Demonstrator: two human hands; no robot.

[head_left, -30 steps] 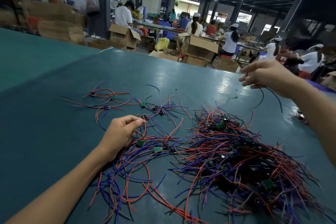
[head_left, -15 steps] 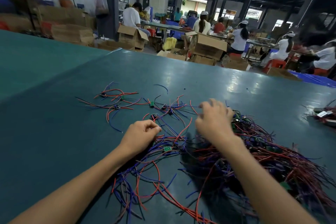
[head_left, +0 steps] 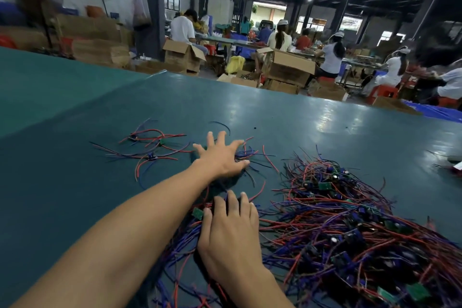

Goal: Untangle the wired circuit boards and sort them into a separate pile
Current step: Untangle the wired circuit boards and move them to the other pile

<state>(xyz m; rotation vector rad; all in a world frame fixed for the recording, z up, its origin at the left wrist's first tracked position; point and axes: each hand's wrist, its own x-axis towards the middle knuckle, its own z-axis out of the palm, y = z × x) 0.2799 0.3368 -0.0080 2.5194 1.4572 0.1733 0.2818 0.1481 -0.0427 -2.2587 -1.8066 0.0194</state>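
A big tangle of red, blue and black wires with small green circuit boards [head_left: 350, 220] fills the right half of the green table [head_left: 62, 195]. A few separated wired boards [head_left: 152, 150] lie spread out at the left. My left hand [head_left: 220, 157] reaches forward between the two, fingers spread flat, resting on some loose wired boards. Nearer to me, my right hand [head_left: 230, 230] lies flat, fingers straight, on red and blue wires at the tangle's left edge. A small green board [head_left: 197, 213] sits just beside its fingertips. Neither hand grips anything.
A small heap of parts [head_left: 453, 161] lies at the table's right edge. Beyond the far edge stand open cardboard boxes [head_left: 287, 67] and several seated workers at benches. Bare green tabletop stretches to the left and far side.
My left hand has opened and reached forward onto the loose boards. My right hand has dropped back toward me and now lies flat on the wires.
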